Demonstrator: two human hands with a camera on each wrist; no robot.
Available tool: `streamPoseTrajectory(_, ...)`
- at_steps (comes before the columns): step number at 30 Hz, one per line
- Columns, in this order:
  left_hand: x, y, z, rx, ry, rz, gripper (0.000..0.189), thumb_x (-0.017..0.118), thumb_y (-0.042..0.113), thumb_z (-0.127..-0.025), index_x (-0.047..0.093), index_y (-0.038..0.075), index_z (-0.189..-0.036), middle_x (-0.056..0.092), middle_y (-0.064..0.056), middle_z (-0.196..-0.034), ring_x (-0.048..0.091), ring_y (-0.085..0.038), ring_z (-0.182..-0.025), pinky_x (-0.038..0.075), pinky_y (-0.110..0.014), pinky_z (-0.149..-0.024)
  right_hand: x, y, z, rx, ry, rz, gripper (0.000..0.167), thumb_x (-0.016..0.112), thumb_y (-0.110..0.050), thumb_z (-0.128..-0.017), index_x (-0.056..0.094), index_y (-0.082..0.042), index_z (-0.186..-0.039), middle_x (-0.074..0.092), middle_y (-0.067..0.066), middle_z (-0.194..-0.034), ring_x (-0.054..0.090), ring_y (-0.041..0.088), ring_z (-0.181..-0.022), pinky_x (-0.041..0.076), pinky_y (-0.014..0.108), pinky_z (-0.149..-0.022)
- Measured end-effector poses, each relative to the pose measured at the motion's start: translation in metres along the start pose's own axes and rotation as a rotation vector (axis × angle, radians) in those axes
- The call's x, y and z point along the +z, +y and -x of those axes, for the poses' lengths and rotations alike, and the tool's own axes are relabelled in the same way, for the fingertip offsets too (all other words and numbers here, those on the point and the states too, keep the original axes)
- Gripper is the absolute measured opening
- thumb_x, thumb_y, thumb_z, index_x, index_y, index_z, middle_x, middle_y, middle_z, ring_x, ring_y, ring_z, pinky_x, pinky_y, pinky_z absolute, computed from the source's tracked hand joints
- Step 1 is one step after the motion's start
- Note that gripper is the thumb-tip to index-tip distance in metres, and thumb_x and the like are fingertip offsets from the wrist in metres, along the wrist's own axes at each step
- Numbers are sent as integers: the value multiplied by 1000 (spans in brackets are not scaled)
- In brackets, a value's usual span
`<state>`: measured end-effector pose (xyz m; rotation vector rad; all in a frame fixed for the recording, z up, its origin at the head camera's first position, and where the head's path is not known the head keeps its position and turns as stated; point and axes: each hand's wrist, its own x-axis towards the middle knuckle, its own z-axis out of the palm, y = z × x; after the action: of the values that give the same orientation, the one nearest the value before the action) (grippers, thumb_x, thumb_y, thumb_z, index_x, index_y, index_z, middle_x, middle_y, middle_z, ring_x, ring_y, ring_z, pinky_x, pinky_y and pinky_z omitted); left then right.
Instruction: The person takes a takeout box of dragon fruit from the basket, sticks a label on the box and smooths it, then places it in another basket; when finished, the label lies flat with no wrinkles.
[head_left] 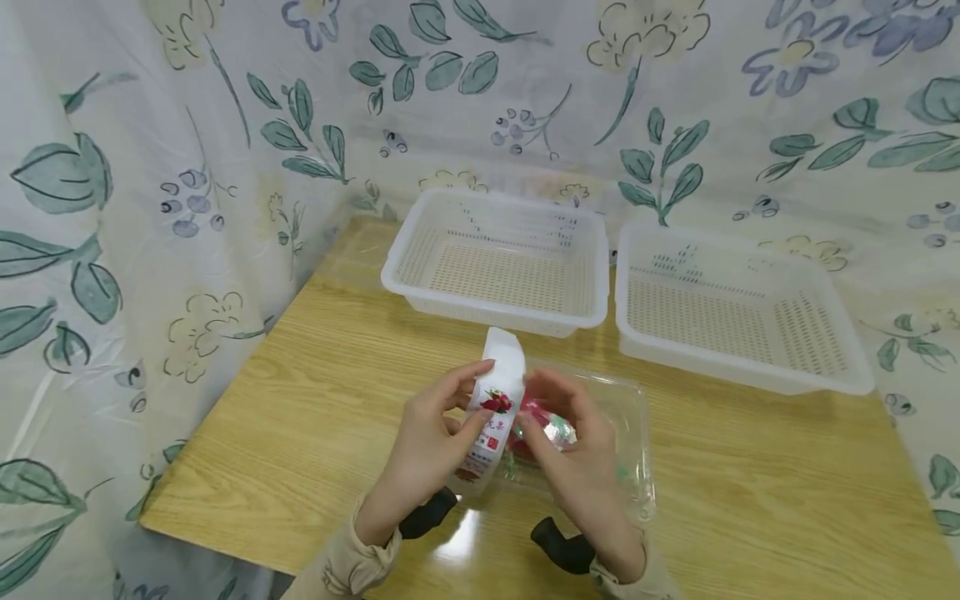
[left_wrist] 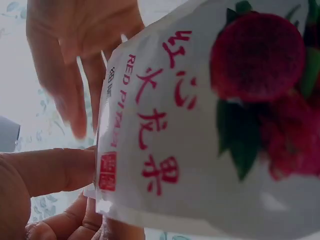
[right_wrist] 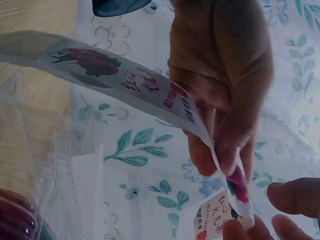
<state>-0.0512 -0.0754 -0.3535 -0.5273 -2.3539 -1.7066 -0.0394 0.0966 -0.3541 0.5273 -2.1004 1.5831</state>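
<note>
My left hand (head_left: pixel 435 433) pinches a white strip of labels (head_left: pixel 504 362) between thumb and fingers. The strip is printed with a red dragon fruit picture and the words RED PITAYA, plainly seen in the left wrist view. It curves upward from the hand, its lower end hanging towards the table. My right hand (head_left: pixel 577 442) is beside the strip's right edge, fingers loosely bent; in the left wrist view they hang apart from it. Behind the hands, partly hidden, lies a clear plastic box (head_left: pixel 633 417) with a red, shiny-wrapped fruit (head_left: pixel 558 432) in it.
Two white perforated baskets (head_left: pixel 495 312) (head_left: pixel 742 367) stand side by side at the back of the wooden table (head_left: pixel 300 400). A clear plastic tray (head_left: pixel 360 250) sits at the back left. Floral cloth (head_left: pixel 525 100) hangs behind. Black mounts (head_left: pixel 427 512) are at both wrists.
</note>
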Motion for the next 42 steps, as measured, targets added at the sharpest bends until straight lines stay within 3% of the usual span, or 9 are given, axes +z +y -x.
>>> streamPoseTrajectory(6,9,4,4,61,4,-63,48,71,-11,-78,62,3,-123,69,-14,-96,66,-21,-78,54,-17,-52,10,0,-1,23,13,95,42,74,8,-78,62,0,-117,72,10,-100,68,18,-89,58,29,-78)
streamPoseTrajectory(20,16,-2,3,98,79,-152,29,69,-15,-77,69,1,-100,71,-10,-93,64,-17,-74,51,-13,-51,19,7,-1,11,32,70,41,71,15,-77,64,-2,-114,68,9,-87,66,16,-83,57,26,-78)
streamPoseTrajectory(23,15,-3,3,62,82,-139,29,70,-14,-77,70,1,-102,72,-10,-93,63,-18,-75,52,-14,-50,21,8,0,6,40,53,41,68,19,-75,64,0,-111,66,9,-83,67,20,-83,56,22,-85)
streamPoseTrajectory(27,9,-5,2,-77,31,-45,40,68,-13,-78,67,3,-115,69,-12,-106,64,-23,-85,54,-17,-52,24,8,1,-9,63,79,38,68,21,-72,66,-1,-103,67,9,-85,65,20,-84,53,18,-82)
streamPoseTrajectory(31,-2,-5,0,-195,-85,121,58,63,-13,-82,51,3,-137,56,-20,-125,65,-26,-95,59,-23,-59,23,8,2,-44,70,124,31,71,19,-70,67,-3,-92,70,11,-94,63,22,-94,50,18,-81)
streamPoseTrajectory(34,-12,-6,-1,-195,-130,243,64,56,-11,-86,35,0,-145,52,-30,-123,68,-21,-90,61,-29,-63,22,8,3,-86,25,102,30,70,18,-71,67,-3,-91,71,11,-91,64,19,-87,51,19,-89)
streamPoseTrajectory(37,-18,-7,-4,-185,-88,303,64,52,-11,-87,30,-2,-146,50,-33,-121,68,-16,-83,61,-31,-64,22,8,5,-151,-40,50,32,67,20,-72,66,-2,-94,68,10,-85,60,15,-72,55,16,-75)
streamPoseTrajectory(40,-20,-10,-8,-203,-2,274,64,54,-13,-87,32,-1,-147,42,-27,-129,65,-22,-93,60,-26,-66,23,9,7,-209,-88,30,33,65,20,-74,66,-3,-97,67,10,-86,58,13,-71,49,10,-58)
streamPoseTrajectory(42,-20,-11,-10,-233,33,248,66,55,-15,-86,34,1,-147,37,-22,-133,63,-30,-100,59,-22,-68,24,10,7,-251,-94,16,28,64,17,-77,66,-3,-98,66,10,-86,60,14,-73,51,10,-60)
